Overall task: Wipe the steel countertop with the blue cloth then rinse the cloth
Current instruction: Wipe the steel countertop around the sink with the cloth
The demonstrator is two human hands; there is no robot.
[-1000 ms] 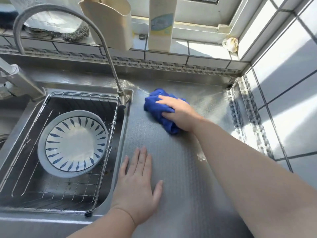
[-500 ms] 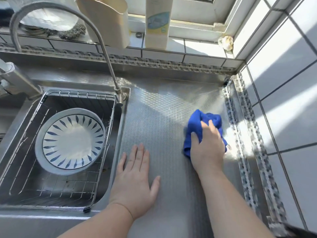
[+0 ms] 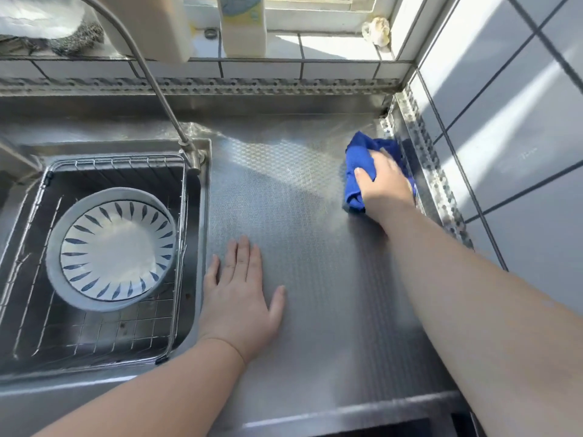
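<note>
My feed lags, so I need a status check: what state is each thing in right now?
Cloth: bunched, pressed on the counter at its right edge.
Right hand: grips the cloth.
Left hand: flat on the counter, fingers straight.
Plate: lies in the sink basket, face up.
Faucet: no water seen.

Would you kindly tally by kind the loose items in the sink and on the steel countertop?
Blue cloth: 1, under the right hand on the countertop
Plate: 1, in the rack
Wire rack: 1, in the sink
Total: 3
</note>
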